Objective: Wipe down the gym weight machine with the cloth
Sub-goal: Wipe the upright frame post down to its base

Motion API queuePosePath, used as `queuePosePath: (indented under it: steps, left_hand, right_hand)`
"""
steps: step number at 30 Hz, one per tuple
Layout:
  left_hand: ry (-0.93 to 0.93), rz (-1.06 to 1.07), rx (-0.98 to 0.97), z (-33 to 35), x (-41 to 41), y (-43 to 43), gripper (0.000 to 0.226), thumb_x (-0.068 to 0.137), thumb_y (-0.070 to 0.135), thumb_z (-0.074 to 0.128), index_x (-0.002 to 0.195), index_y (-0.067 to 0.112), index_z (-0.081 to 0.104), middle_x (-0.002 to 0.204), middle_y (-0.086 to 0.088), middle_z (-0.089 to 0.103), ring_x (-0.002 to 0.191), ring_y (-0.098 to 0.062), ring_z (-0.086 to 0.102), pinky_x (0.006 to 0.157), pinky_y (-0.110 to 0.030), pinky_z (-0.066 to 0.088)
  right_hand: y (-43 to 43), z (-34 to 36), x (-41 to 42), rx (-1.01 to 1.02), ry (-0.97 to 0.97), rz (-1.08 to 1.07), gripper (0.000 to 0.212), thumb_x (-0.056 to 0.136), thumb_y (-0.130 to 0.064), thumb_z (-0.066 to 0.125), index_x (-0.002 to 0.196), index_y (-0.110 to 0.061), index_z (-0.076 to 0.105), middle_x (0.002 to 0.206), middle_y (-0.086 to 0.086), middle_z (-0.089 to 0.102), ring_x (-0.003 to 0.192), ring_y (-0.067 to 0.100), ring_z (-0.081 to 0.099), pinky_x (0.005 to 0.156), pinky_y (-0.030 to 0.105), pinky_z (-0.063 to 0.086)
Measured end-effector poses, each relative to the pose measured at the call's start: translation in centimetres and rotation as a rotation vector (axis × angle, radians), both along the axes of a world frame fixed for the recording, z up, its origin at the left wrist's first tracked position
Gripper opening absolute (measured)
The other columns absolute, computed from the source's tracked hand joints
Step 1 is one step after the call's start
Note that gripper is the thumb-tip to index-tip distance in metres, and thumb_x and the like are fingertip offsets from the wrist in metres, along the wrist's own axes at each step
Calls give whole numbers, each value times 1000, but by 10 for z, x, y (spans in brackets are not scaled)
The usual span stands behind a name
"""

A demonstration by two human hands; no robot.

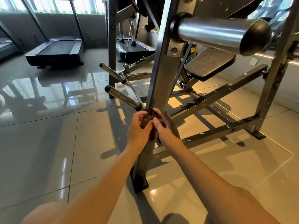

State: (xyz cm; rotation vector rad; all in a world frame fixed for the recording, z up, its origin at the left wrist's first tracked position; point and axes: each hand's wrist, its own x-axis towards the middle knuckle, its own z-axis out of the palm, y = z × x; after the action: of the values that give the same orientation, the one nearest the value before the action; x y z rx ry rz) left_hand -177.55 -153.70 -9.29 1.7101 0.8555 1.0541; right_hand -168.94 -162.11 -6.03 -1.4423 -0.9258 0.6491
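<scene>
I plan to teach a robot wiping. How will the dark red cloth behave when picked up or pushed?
Probably floppy: the cloth is creased and bunched between the left hand and right hand. Likely light, as both merely pinch it. Pushed along the post, it may crumple.

1. Two bare arms reach forward from the bottom of the view and converge at the middle: the left forearm (pixel 103 180) and the right forearm (pixel 203 168).
2. The left hand (pixel 139 127) shows its back, fingers curled, thumb and fingertips pinching a dark cloth (pixel 146 121).
3. The right hand (pixel 165 127) sits just beside it, fingers curled, gripping the same cloth from the other side.
4. The cloth is bunched between the hands.
</scene>
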Motion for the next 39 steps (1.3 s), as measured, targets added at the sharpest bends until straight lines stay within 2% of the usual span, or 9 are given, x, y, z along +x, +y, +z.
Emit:
queuePosePath:
  steps: [3,6,11,14,18,22,26,32,39]
  left_hand:
    - [-175,-119,-196,-8,-7,-7,21,95,22,62,115,28,68,115,6,63,113,-15,62,101,-44,54]
    - [-410,-172,-470,-24,-28,-4,28,92,21,64,119,28,71,125,-8,65,116,-22,64,94,-37,57]
    - [-288,-328,-539,-41,-46,3,31,101,25,60,132,23,59,126,-8,66,119,-26,64,93,-40,58]
    - [-252,-398,-573,-39,-51,12,29,100,21,61,130,21,59,124,-9,68,118,-27,65,99,-48,55]
    - [-29,-185,-126,-24,-57,41,21,97,16,66,110,32,67,106,9,70,106,-13,67,92,-31,58]
    - [-64,-77,70,-22,-46,65,25,100,24,63,124,30,68,124,12,66,117,-5,59,102,-34,53]
    - [-64,-349,136,-31,-13,59,46,105,17,52,150,27,45,156,1,44,142,-14,44,114,-40,44]
    - [-51,-350,-21,-84,-25,63,53,105,14,51,138,54,43,146,9,54,133,-7,52,109,-32,47]
    - [-185,-364,-6,-39,-8,71,46,104,9,51,145,30,49,144,5,57,133,-6,52,109,-21,43]
  right_hand:
    - [8,-13,-10,33,144,28,33,107,-13,47,138,-12,56,125,-1,62,118,17,58,97,29,55]
    - [13,-26,-16,-24,267,-88,23,104,-19,55,122,-22,69,128,11,65,111,25,66,83,33,62]
    - [25,-38,-34,-135,198,-206,14,100,-23,63,108,-34,62,116,-1,66,111,25,64,95,49,57]
    - [25,-39,-44,-150,107,-233,8,102,-23,60,106,-30,62,107,-3,66,105,19,64,94,45,57]
    - [25,-34,-51,-93,31,-287,18,104,-27,55,109,-34,71,111,-6,69,107,15,63,81,26,58]
    - [31,-29,-43,-218,191,-498,39,102,-45,54,138,-30,59,136,-2,58,130,25,52,105,40,47]
    - [43,-30,-39,-100,116,-591,31,103,-43,53,133,-35,60,132,0,60,127,22,54,105,41,48]
    - [54,-39,-44,-96,112,-569,36,106,-36,51,142,-35,49,130,-11,47,117,7,41,98,29,43]
    - [63,-45,-46,-8,8,-624,23,106,-32,52,126,-39,62,118,-20,61,114,-5,55,95,13,46]
